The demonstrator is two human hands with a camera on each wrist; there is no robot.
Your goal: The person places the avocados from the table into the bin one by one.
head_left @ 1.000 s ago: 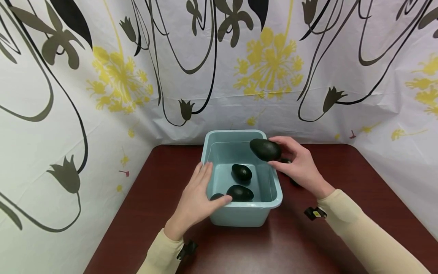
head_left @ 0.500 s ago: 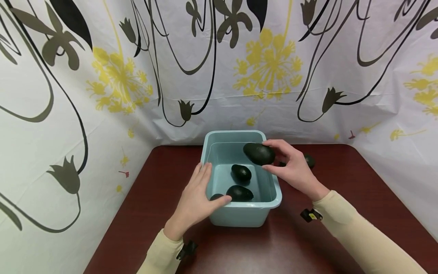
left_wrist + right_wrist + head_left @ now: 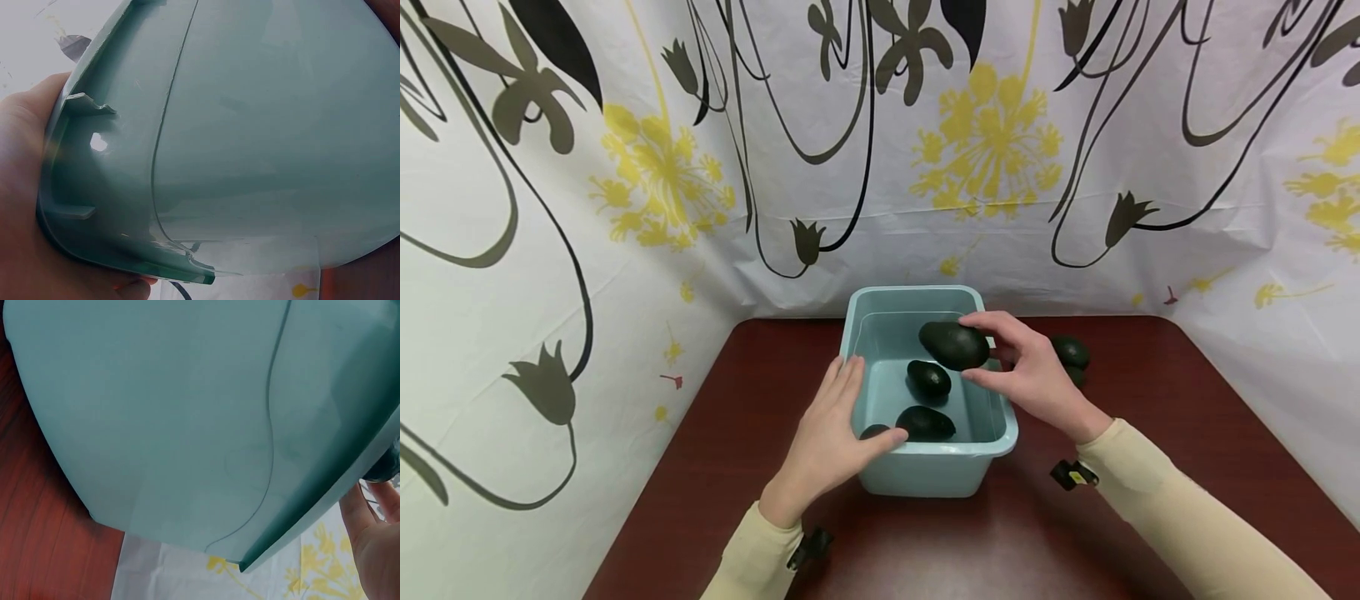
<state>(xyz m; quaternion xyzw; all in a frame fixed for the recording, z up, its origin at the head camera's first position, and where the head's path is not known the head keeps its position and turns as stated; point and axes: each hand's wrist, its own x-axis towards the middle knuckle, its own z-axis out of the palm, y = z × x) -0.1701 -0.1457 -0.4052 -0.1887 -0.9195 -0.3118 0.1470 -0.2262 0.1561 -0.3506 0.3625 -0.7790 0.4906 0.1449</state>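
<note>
Between thumb and fingers, my right hand (image 3: 1033, 371) holds a dark green avocado (image 3: 955, 345) above the right side of a light blue plastic tub (image 3: 925, 471). Inside the tub lie an avocado (image 3: 929, 379) near the middle, another avocado (image 3: 927, 423) by the front wall, and part of a third (image 3: 875, 431) beside my left thumb. My left hand (image 3: 831, 437) rests on the tub's front left rim with its fingers straight. In the left wrist view the tub's outer wall (image 3: 269, 137) fills most of the picture. The right wrist view catches only an edge of the held avocado (image 3: 382, 465).
Two more avocados (image 3: 1070, 352) lie on the dark red wooden table (image 3: 760, 400) to the right of the tub, partly behind my right hand. A white cloth (image 3: 880, 192) with a printed flower pattern hangs behind and along both sides of the table.
My right hand has carried the avocado left and slightly down, from the tub's right rim to over its inside. The avocados on the table show more now. My left hand has stayed put.
</note>
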